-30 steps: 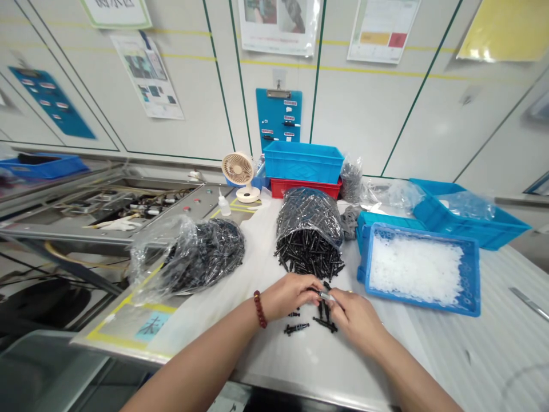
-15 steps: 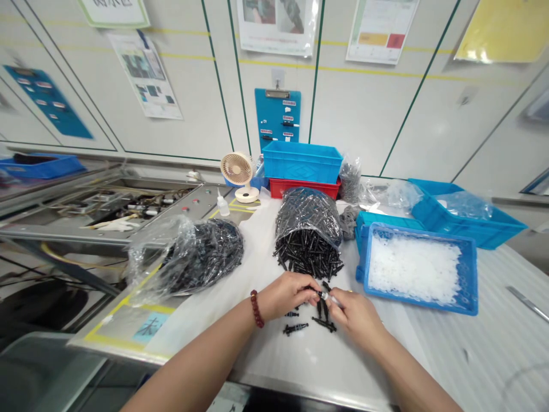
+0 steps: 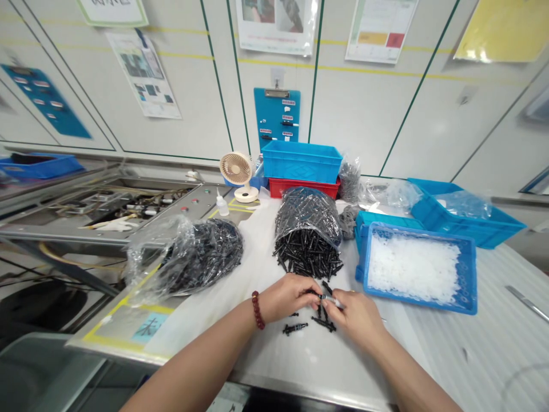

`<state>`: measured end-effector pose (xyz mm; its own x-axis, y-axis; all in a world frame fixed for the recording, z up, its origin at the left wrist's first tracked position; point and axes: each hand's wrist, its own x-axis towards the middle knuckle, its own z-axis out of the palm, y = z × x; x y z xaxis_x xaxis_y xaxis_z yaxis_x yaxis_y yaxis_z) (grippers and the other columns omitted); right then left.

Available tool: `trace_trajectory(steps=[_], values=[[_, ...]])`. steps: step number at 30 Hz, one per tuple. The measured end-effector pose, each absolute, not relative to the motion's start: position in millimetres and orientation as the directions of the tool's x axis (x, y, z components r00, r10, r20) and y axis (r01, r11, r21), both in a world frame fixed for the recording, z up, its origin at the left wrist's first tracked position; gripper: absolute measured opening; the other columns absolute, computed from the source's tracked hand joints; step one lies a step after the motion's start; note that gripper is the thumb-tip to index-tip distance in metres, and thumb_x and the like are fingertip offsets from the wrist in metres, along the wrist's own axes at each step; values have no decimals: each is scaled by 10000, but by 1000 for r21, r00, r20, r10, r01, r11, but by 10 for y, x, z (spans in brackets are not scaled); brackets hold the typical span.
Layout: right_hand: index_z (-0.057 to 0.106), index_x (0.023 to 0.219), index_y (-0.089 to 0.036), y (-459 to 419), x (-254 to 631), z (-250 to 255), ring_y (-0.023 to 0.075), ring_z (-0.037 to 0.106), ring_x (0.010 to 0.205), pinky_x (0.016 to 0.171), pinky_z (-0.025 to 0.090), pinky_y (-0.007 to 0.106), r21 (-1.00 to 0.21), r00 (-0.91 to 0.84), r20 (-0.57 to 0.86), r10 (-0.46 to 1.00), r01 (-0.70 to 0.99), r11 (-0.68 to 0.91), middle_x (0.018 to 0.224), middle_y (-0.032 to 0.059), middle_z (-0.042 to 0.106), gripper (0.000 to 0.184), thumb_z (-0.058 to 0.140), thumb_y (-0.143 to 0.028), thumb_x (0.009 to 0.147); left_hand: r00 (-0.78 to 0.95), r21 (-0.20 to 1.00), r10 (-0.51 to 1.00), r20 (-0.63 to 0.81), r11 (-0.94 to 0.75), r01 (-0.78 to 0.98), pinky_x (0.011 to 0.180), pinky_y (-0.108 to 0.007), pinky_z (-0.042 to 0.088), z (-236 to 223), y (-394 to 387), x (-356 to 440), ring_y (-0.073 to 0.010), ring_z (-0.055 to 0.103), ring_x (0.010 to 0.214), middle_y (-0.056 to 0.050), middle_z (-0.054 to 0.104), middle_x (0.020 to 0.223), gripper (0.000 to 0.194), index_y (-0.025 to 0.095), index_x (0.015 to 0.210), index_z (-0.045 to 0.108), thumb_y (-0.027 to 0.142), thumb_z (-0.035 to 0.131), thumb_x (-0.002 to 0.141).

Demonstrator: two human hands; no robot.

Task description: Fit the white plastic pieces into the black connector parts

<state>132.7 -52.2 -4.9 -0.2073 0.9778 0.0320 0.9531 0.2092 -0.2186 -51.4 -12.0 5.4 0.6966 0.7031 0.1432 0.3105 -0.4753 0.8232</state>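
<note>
My left hand [image 3: 288,297], with a red bead bracelet at the wrist, is closed in a pinch on a slim black part, mostly hidden by the fingers. Facing it, my right hand [image 3: 359,317] grips a small white-and-grey tube-like piece [image 3: 334,300], whose tip meets the black part's end. Just below the hands, loose black parts [image 3: 323,324] lie on the white table covering, and one black part with pale rings [image 3: 295,328] is left of them. Behind the hands, an open clear bag [image 3: 307,209] spills many black rod-like parts [image 3: 309,254].
A blue bin [image 3: 422,304] of small white pieces stands tilted at right. Another clear bag of black parts [image 3: 210,252] is at left. Farther back are a small fan [image 3: 238,169], a dropper bottle [image 3: 222,205] and stacked blue [image 3: 302,163] and red bins [image 3: 278,187]. A metal strip [image 3: 527,303] lies far right.
Both hands stay together in nearly the same place. The white-and-grey piece has turned slightly between them, and my left fingers have shifted a little.
</note>
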Motion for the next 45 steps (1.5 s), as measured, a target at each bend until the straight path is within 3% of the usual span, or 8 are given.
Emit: trace_trajectory(steps=[7,13,18,21,24,30,38,45], values=[[452,603,-200,-496,1412,-6,126,475,530,489,198,218,-344,-98,105,990,930,129,540,-5,519,417,301,-481,872,582,775,792,183,-481,409,590,-167,423,89,3,-700,-103,579,652,-2,647,754,118,152,867,612,157,527,786],[400,590,-201,-486,1443,-37,127,459,521,495,220,215,-399,-81,196,977,904,154,526,-12,479,472,238,-546,868,695,625,682,227,-650,433,692,-200,416,134,66,-766,-117,536,723,-25,597,758,193,131,654,606,114,477,795],[429,611,-204,-487,1420,-66,135,483,530,496,226,216,-382,-102,217,971,906,181,531,-8,498,459,247,-534,873,750,350,589,301,-800,488,801,-281,401,-55,16,-493,-172,514,862,-53,603,909,145,162,892,626,137,501,822],[444,620,-205,-490,1416,-54,139,494,543,500,236,219,-385,-105,221,970,904,186,544,-3,513,444,259,-518,876,817,294,511,267,-851,436,831,-284,391,-138,-16,-389,-176,509,865,-38,615,925,192,164,909,615,82,531,758],[455,635,-206,-498,1411,-35,145,504,558,508,250,221,-400,-99,208,973,899,177,558,-1,529,413,280,-491,877,840,297,476,262,-868,399,850,-286,378,-160,-29,-379,-175,516,847,-21,629,891,265,167,953,597,65,560,712],[523,836,-200,-488,1391,-40,171,544,658,553,294,232,-431,-177,133,975,876,218,694,24,610,201,329,-250,845,867,311,419,271,-890,333,797,-274,391,-116,-19,-434,-162,529,800,-30,622,817,76,164,853,607,165,535,830],[528,811,-201,-468,1419,-99,163,546,661,573,319,236,-484,-260,160,952,820,306,703,27,603,225,307,-218,849,569,602,745,347,-642,474,725,-218,440,52,29,-636,-132,567,780,-24,628,858,130,163,918,589,178,475,858],[536,777,-197,-494,1396,-76,151,523,615,539,280,230,-435,-311,110,944,839,327,663,13,589,203,342,-199,836,599,643,733,323,-634,429,703,-191,440,5,-14,-585,-122,587,744,-15,655,827,101,165,884,621,172,539,826]])
